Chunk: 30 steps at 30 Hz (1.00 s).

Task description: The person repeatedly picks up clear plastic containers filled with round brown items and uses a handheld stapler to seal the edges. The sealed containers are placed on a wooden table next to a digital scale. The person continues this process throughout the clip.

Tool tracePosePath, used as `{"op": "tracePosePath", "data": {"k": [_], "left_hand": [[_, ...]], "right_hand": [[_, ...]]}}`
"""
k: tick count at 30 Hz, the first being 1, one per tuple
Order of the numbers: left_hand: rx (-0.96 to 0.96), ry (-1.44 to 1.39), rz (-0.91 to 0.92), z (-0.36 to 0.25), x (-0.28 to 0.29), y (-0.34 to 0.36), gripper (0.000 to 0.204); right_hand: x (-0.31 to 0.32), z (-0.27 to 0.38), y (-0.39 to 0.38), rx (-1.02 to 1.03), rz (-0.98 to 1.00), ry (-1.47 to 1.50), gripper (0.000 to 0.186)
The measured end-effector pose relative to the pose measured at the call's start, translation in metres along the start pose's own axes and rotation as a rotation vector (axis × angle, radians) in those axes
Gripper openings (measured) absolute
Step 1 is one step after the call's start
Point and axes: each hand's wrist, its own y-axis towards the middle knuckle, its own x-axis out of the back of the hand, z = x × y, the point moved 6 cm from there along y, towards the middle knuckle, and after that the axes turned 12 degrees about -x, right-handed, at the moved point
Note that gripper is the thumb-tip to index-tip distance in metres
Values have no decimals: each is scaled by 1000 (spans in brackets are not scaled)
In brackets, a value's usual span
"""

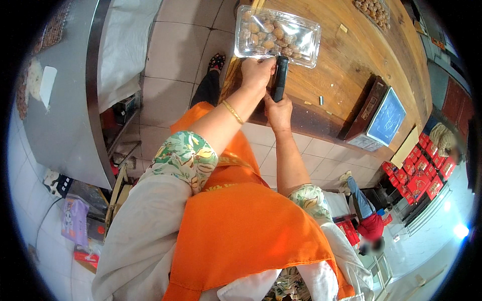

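A clear plastic box point(277, 37) full of round brown pieces, perhaps small pastries, sits at the wooden table's left end. My left hand point(257, 74) is closed on the box's near rim. Beside it, my right hand point(279, 111) grips the lower end of a long black stapler point(280, 80). The stapler's upper end meets the near rim of the box, close to my left fingertips. Whether its jaws are pressed together is too small to tell.
The wooden table point(351, 65) carries a boxy device with a blue panel point(385, 118) and another box of brown pieces point(374, 12). A grey metal counter point(65, 100) stands left. Red boxes point(419, 173) are stacked at right, near a person in red point(370, 227).
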Motion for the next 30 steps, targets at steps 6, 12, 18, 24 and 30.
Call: {"op": "tracePosePath", "data": {"k": [6, 12, 18, 24, 30], "left_hand": [[26, -31, 5, 0, -2, -2, 7], [27, -1, 34, -6, -8, 1, 6], [52, 5, 101, -9, -11, 7, 7], [74, 77, 125, -5, 8, 11, 8], [46, 89, -10, -9, 49, 15, 13]], "right_hand": [[0, 4, -10, -55, 223, 202, 16], [13, 22, -20, -19, 81, 64, 22], [37, 24, -22, 169, -221, -180, 24], [37, -17, -46, -163, 197, 105, 18], [41, -38, -44, -217, 161, 236, 17]]}}
